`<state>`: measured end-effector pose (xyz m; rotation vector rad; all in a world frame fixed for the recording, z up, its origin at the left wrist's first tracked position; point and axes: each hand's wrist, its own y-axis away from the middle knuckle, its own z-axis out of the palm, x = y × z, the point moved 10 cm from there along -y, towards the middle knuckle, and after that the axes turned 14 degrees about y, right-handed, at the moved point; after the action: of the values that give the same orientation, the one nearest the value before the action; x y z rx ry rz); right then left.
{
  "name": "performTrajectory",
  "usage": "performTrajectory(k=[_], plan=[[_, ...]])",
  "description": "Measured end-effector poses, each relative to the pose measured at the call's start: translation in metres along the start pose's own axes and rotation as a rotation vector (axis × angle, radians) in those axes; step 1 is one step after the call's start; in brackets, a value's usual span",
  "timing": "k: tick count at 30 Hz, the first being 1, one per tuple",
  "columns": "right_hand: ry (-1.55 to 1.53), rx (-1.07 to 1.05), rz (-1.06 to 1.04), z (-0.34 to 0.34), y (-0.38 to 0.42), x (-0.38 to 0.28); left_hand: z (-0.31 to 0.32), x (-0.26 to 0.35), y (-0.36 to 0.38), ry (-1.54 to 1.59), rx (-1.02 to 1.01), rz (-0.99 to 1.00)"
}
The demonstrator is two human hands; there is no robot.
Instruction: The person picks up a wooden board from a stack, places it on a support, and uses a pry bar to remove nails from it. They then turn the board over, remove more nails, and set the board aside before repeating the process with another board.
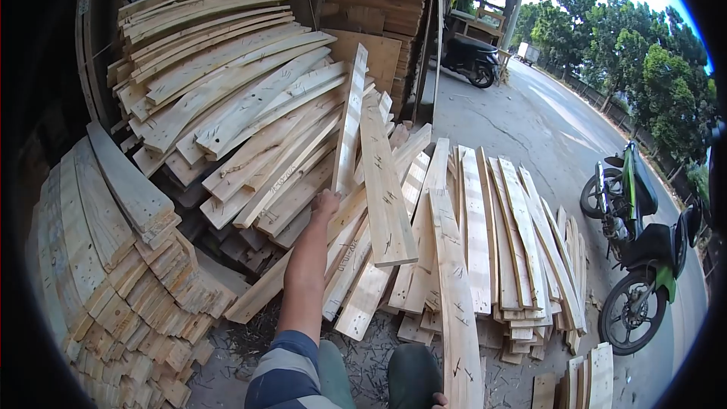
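My left hand [326, 203] is closed round the lower end of a narrow wooden plank [351, 121], which points up and away from me. Just right of it, a wider board [386, 189] with nails in it lies over other planks. At the bottom edge, only the fingertips of my right hand [439, 400] show, curled at the left edge of a long nailed plank [456, 310]. The rest of that hand is out of view.
Planks are heaped at the upper left [242, 91], with a stack of board ends [144, 310] at the lower left. More planks [522, 235] fan out on the right. Loose nails litter the ground. A green motorcycle [636, 220] stands beyond, and a dark scooter [469, 57] farther back.
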<state>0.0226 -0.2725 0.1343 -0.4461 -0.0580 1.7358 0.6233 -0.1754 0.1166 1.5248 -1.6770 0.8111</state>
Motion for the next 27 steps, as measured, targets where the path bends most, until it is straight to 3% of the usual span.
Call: performTrajectory(k=[7, 12, 14, 17, 19, 21, 23, 25, 27], plan=[[-0.042, -0.025, -0.006, -0.024, 0.022, -0.006, -0.007, 0.017, -0.007, -0.123, 0.012, 0.073], [-0.18, -0.032, -0.03, -0.031, 0.04, 0.027, -0.057, 0.096, 0.019, -0.348, 0.076, 0.288], [-0.262, -0.019, -0.041, -0.031, 0.055, 0.051, -0.099, 0.137, 0.074, -0.54, 0.248, 0.523], [-0.375, -0.046, -0.061, -0.028, 0.061, 0.072, -0.131, 0.128, 0.176, -0.893, 0.224, 0.696], [-0.385, -0.035, -0.074, -0.026, 0.059, 0.067, -0.151, 0.069, 0.217, -1.005, 0.053, 0.384], [-0.333, 0.091, -0.063, -0.022, 0.059, 0.062, -0.181, 0.053, 0.283, -0.979, 0.057, 0.426], [-0.307, 0.213, -0.06, -0.018, 0.056, 0.063, -0.192, 0.036, 0.334, -0.558, 0.136, 0.442], [-0.264, 0.275, -0.054, -0.014, 0.051, 0.064, -0.153, -0.006, 0.358, 0.015, -0.095, 0.171], [-0.253, 0.279, -0.042, -0.015, 0.045, 0.066, -0.073, -0.032, 0.377, 0.638, -0.336, -0.058]])
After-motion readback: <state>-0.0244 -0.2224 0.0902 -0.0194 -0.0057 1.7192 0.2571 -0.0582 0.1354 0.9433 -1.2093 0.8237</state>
